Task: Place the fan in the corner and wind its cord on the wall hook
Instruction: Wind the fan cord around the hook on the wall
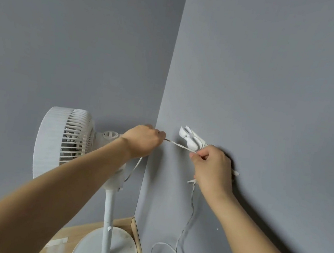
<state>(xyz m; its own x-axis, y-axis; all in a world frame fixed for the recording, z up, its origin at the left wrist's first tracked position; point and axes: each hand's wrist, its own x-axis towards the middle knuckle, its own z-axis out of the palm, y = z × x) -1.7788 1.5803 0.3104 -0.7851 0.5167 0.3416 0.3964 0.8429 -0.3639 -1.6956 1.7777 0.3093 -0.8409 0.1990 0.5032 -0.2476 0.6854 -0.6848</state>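
Observation:
A white pedestal fan (64,142) stands in the corner of two grey walls, its round base (120,247) on the wooden floor. A white hook (190,139) is fixed to the right wall beside the corner. The white cord (177,145) runs taut between my two hands just below the hook. My left hand (143,141) pinches the cord at the corner. My right hand (213,170) grips it under the hook, hiding part of it. More cord hangs down the right wall to a loose loop (168,252) with a dark end.
The grey walls meet at a corner line (160,104). Light wooden floor (66,238) with a strip of pale tape lies left of the fan base. A wooden skirting edge (137,235) runs along the right wall's foot.

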